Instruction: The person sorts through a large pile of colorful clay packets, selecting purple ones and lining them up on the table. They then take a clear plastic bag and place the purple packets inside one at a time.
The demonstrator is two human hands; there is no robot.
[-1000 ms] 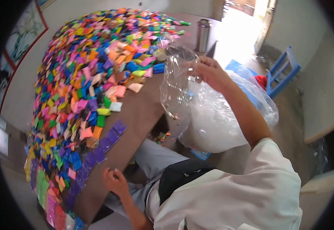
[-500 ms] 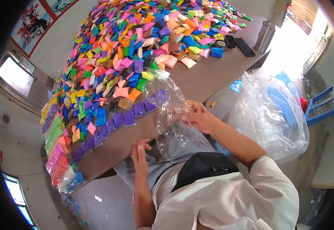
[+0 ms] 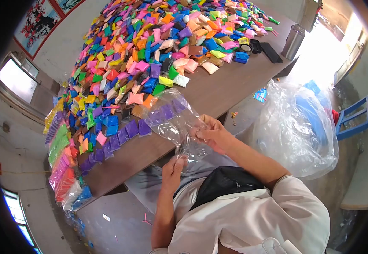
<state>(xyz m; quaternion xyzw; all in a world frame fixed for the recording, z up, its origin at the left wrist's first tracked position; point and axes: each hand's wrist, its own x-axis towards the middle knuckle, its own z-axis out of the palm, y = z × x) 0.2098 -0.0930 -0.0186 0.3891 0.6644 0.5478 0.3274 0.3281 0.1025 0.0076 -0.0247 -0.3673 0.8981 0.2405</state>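
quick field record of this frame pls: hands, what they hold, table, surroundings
right hand: fingers pinch the clear plastic bag at its edge
left hand: fingers grip the bag's lower edge
bag contents: none that show
table: brown, most of it covered by a pile of small coloured packets
purple packets: in a row near the table's front edge
far end: metal flask, dark phone
floor right: large clear sack, blue chair
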